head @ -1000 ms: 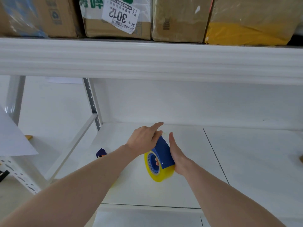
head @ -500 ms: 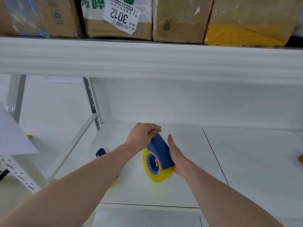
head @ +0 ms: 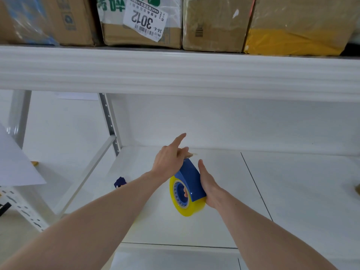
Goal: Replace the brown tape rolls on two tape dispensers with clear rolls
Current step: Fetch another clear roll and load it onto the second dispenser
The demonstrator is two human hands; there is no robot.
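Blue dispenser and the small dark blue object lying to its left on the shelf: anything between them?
Head view: only the left forearm crosses above that stretch. The white shelf between the dispenser and the dark blue object looks bare.

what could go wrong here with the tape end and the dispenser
1. The left hand pinches a thin tape end near the front of the blue dispenser; it may slip free or stick to the fingers.
2. Only the right hand steadies the dispenser, which sits on the roll's curved edge on the white shelf; a hard pull may tip or roll it.
3. The cutter is hidden behind the left hand; fingers may be close to it.
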